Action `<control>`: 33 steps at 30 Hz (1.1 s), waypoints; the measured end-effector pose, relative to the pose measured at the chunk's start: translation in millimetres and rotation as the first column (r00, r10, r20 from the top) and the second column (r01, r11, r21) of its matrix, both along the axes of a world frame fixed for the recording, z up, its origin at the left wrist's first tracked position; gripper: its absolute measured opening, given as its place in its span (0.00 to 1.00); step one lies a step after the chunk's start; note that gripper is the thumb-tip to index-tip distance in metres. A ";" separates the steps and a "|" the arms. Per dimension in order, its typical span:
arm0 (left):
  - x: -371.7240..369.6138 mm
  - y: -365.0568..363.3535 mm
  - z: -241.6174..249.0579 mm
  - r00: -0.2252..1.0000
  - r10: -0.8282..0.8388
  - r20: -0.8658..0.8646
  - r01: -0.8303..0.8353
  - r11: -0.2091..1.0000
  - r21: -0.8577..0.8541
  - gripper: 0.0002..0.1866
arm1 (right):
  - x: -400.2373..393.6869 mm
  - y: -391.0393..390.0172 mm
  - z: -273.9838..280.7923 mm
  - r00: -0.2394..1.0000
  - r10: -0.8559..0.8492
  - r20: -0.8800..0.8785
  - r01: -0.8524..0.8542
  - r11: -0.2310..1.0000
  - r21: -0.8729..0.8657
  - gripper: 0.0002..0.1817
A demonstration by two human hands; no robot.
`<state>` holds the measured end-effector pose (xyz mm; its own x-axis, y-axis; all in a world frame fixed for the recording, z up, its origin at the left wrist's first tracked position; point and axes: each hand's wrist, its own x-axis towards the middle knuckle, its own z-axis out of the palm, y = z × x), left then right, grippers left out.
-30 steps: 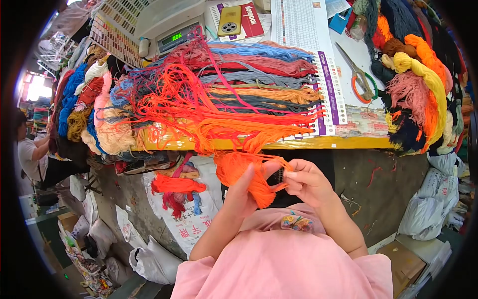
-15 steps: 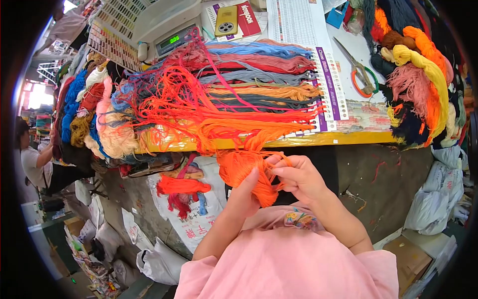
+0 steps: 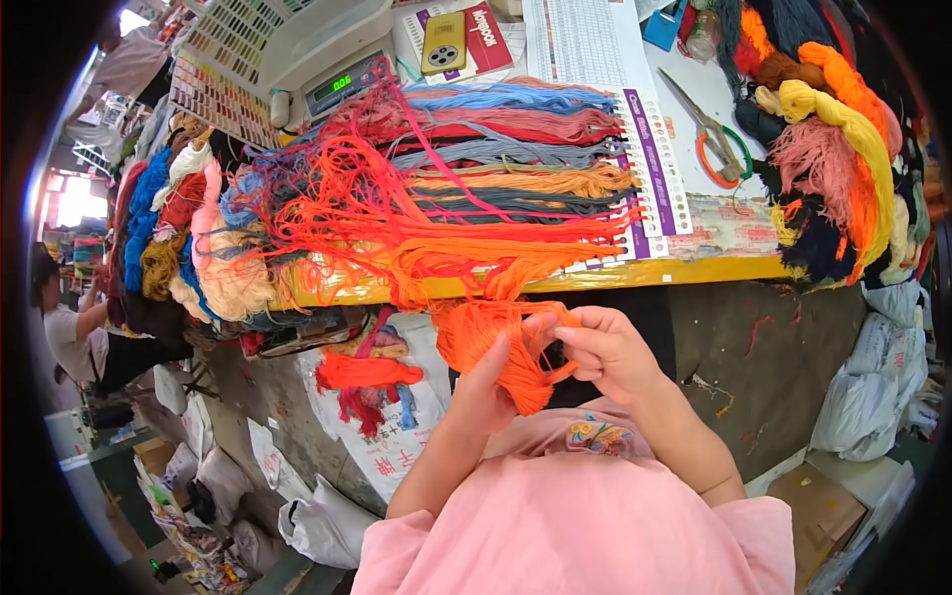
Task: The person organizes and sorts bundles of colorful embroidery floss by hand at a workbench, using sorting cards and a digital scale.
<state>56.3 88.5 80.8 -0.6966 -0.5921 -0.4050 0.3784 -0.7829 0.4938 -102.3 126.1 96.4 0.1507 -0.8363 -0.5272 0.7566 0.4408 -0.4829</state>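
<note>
A bundle of orange embroidery thread (image 3: 466, 332) hangs over the table's front edge, in front of my body. My left hand (image 3: 486, 387) is wrapped round its lower part, thumb on top. At the bundle's right side, my right hand (image 3: 600, 349) pinches some of its strands between thumb and fingers. Just above, long hanks of thread (image 3: 516, 183) in blue, pink, grey, tan and orange lie side by side. Their right ends pass into the holes of a white and purple punched card (image 3: 650, 164). Loose red-orange strands (image 3: 337, 198) tangle over their left ends.
Scissors (image 3: 714, 139) with orange and green handles lie right of the card. A scale (image 3: 347, 84), a yellow phone (image 3: 443, 43) and colour charts (image 3: 223, 89) stand at the back. Thread piles (image 3: 843, 149) cover the right end. Another person (image 3: 74, 317) is at far left.
My right hand has shifted slightly, its fingers working at the strands on the bundle's right side. My left hand keeps its hold. The view has moved a little.
</note>
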 end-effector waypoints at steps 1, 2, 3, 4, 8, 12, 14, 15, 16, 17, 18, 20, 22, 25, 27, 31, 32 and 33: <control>0.1 0.2 -0.2 1.000 -0.003 0.013 0.004 1.000 -0.026 0.26 | 1.1 0.0 1.8 0.999 0.009 -0.043 -0.008 1.000 0.011 0.05; -0.3 0.4 -0.3 1.000 -0.007 0.027 0.008 0.999 -0.052 0.26 | 1.9 -0.6 4.7 0.997 0.027 -0.078 -0.026 1.000 0.017 0.06; -0.9 0.2 -0.1 0.999 -0.019 0.028 0.021 0.998 -0.067 0.27 | 2.9 -1.9 8.4 0.992 0.046 -0.114 -0.044 0.999 0.022 0.06; -2.1 0.0 0.4 0.999 -0.031 0.029 0.033 0.996 -0.082 0.27 | 3.6 -3.0 10.2 0.987 0.066 -0.149 -0.062 0.998 0.029 0.07; -8.6 0.1 9.4 0.996 -0.066 0.055 0.074 0.987 -0.141 0.28 | 6.8 -3.1 0.8 0.975 0.108 -0.197 -0.107 0.994 0.015 0.07; -6.0 0.2 4.5 0.998 -0.064 -0.006 0.063 0.989 -0.131 0.26 | 13.2 -5.3 -1.2 0.981 0.068 -0.181 -0.065 0.998 0.019 0.06; -5.6 -2.7 7.1 0.996 -0.042 -0.074 0.038 0.998 -0.058 0.23 | 13.5 -5.2 0.6 0.985 0.040 -0.167 -0.039 0.999 0.009 0.06; -6.5 -2.3 6.8 1.000 -0.010 -0.024 0.007 0.995 -0.099 0.22 | 12.6 -2.8 -1.5 0.987 0.029 -0.161 -0.031 0.999 -0.010 0.05; -8.2 -1.5 6.0 0.999 0.025 0.023 -0.021 0.989 -0.145 0.21 | 11.3 -1.0 -3.7 0.988 0.016 -0.155 -0.021 0.999 -0.032 0.05; -9.1 -1.0 4.9 0.996 0.060 0.067 -0.047 0.980 -0.192 0.19 | 10.6 0.4 -6.0 0.998 -0.017 -0.053 0.015 0.999 -0.049 0.05; -7.2 0.3 1.0 0.994 0.075 0.075 -0.056 0.972 -0.229 0.18 | 9.9 2.6 -8.6 0.998 -0.050 0.050 0.053 0.997 -0.062 0.05; -4.5 1.9 -8.3 0.992 0.100 0.083 -0.071 0.951 -0.301 0.14 | 2.4 9.2 -10.9 0.966 -0.021 0.258 0.047 0.994 -0.096 0.05; -14.7 -4.5 2.3 0.998 0.055 -0.022 -0.058 0.973 -0.224 0.11 | -12.9 19.8 -12.8 0.885 0.102 0.455 -0.031 0.987 -0.160 0.05; -18.1 -16.3 23.1 0.891 -0.260 0.372 0.371 0.889 -0.268 0.09 | -33.4 22.5 11.2 0.946 0.323 0.034 -0.316 0.940 -0.127 0.05; -6.1 -36.4 19.1 0.832 -0.475 0.287 0.531 0.832 -0.161 0.09 | -46.5 20.2 21.3 0.642 0.405 -0.651 -0.539 0.842 -0.007 0.06; 7.1 -52.7 17.3 0.928 -0.337 0.157 0.355 0.928 -0.109 0.11 | -63.9 13.0 44.1 0.673 0.172 -0.719 -0.551 0.766 -0.332 0.04; 19.5 -61.5 10.6 0.968 -0.226 0.111 0.237 0.967 -0.097 0.11 | -75.6 8.8 46.7 0.776 0.019 -0.631 -0.431 0.746 -0.508 0.05; 36.4 -73.3 2.3 0.986 0.054 -0.158 -0.015 0.972 0.236 0.11 | -88.9 9.0 51.6 0.933 -0.009 -0.359 -0.182 0.850 -0.494 0.06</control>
<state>92.7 15.2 83.1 -0.7455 -0.5194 -0.4177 0.4669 -0.8542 0.2287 -191.1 135.0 148.0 0.1291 -0.9899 -0.0585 0.4761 0.1136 -0.8720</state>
